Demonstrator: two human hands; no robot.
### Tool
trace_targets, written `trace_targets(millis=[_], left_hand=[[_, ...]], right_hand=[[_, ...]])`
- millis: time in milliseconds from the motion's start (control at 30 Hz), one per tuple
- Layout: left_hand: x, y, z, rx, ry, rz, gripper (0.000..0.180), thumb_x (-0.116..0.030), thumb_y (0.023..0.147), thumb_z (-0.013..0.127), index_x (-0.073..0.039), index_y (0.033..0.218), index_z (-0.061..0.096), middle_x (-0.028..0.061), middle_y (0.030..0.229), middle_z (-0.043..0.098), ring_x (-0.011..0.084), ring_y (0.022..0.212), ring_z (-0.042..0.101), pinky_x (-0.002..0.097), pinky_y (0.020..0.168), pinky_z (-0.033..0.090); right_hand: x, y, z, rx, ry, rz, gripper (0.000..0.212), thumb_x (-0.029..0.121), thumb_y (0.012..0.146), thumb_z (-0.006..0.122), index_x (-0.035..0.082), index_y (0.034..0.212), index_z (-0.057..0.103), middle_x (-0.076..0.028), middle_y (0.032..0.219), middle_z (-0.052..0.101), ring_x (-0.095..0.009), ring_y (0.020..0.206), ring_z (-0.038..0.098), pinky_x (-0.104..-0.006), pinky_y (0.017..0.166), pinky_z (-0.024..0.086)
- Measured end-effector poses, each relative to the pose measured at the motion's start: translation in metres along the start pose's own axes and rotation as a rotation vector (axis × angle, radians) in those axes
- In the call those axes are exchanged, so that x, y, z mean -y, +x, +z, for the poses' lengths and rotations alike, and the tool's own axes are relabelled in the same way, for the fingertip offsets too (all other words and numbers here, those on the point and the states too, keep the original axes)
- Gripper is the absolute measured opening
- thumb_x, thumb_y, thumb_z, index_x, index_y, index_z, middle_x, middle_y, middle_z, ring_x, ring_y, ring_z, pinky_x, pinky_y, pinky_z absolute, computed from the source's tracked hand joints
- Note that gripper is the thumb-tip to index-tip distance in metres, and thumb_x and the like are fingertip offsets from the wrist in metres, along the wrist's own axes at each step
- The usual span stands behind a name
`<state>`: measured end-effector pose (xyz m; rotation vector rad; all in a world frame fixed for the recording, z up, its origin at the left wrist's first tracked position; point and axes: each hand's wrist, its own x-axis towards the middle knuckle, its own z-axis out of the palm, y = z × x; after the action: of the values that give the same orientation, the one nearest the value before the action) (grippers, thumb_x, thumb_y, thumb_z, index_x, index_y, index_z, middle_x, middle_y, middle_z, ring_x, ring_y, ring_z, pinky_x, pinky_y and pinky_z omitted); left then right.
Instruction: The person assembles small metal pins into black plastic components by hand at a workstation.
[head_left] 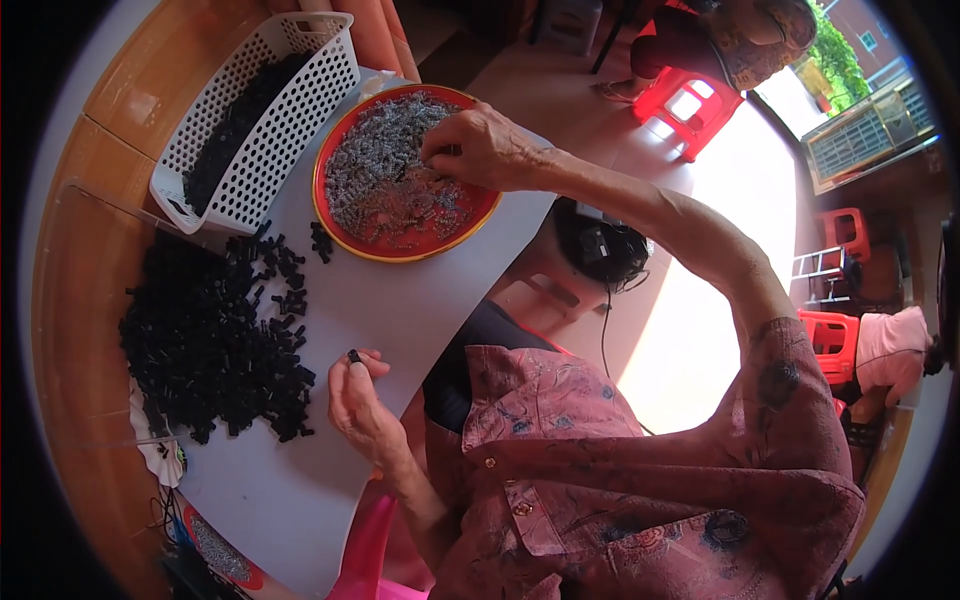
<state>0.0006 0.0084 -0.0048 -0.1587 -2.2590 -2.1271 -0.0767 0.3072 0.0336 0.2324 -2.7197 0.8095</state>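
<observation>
My left hand (366, 415) is raised over the table edge, pinching a small black plastic piece (354, 356) between thumb and fingertips. Beyond it, my right hand (485, 147) reaches over the right side of a round red dish (405, 250) with a gold rim. The dish holds many tiny silvery metal parts (385, 140), possibly springs, thinning out toward the near side. The right hand's fingers are bent and drawn together; whatever is between them is hidden. A large heap of short black plastic pieces (210, 340) lies left of my left hand.
A white perforated basket (285, 135) with black pieces inside stands beyond the heap, against a wooden surface (90, 270). Several black pieces lie loose near the dish. A second dish of metal parts (220, 550) is low on the left. Red stools (690, 110) and other people are farther right.
</observation>
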Motion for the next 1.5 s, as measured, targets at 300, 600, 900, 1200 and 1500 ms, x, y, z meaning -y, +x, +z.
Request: trace_targets(millis=[300,600,900,1200,1500], left_hand=[[0.002,0.000,-0.001,0.006,0.022,0.028,0.024,-0.017,0.088,0.048,0.004,0.079,0.056,0.0098,0.076,0.059,0.0202,0.080,0.057,0.0328,0.076,0.045],[0.003,-0.001,0.000,-0.017,0.016,0.033,0.024,-0.016,0.088,0.049,0.005,0.080,0.056,0.0093,0.073,0.059,0.0206,0.078,0.057,0.0331,0.076,0.045],[0.004,-0.001,-0.002,-0.013,0.029,-0.015,0.024,-0.016,0.090,0.049,0.005,0.084,0.058,0.0085,0.071,0.059,0.0201,0.077,0.057,0.0331,0.075,0.045],[0.002,-0.001,0.001,-0.009,0.060,0.023,0.023,-0.015,0.090,0.049,0.005,0.084,0.058,0.0087,0.071,0.059,0.0203,0.077,0.057,0.0329,0.075,0.045],[0.001,-0.002,0.001,-0.005,0.109,0.044,0.022,-0.014,0.089,0.048,0.005,0.083,0.057,0.0088,0.071,0.059,0.0208,0.076,0.058,0.0332,0.074,0.045]], right_hand=[[-0.003,0.000,0.002,0.017,-0.067,-0.069,0.015,0.010,0.075,0.062,0.007,0.088,0.069,-0.009,0.082,0.065,-0.027,0.075,0.063,-0.0378,0.068,0.050],[0.005,0.011,0.018,0.166,-0.358,-0.196,0.008,0.006,0.077,0.060,0.004,0.078,0.067,-0.011,0.079,0.060,-0.027,0.070,0.062,-0.0377,0.059,0.050],[0.017,0.007,0.006,0.182,-0.316,0.089,0.026,0.025,0.079,0.061,0.001,0.074,0.067,-0.018,0.067,0.062,-0.029,0.064,0.063,-0.0411,0.060,0.049],[-0.003,0.002,-0.005,0.104,-0.062,-0.057,0.012,0.013,0.075,0.060,0.006,0.081,0.068,-0.012,0.071,0.064,-0.028,0.064,0.062,-0.0367,0.064,0.049],[-0.007,0.004,-0.004,-0.003,-0.053,-0.038,0.014,0.012,0.076,0.058,0.006,0.085,0.068,-0.013,0.074,0.065,-0.029,0.067,0.063,-0.0384,0.066,0.050]])
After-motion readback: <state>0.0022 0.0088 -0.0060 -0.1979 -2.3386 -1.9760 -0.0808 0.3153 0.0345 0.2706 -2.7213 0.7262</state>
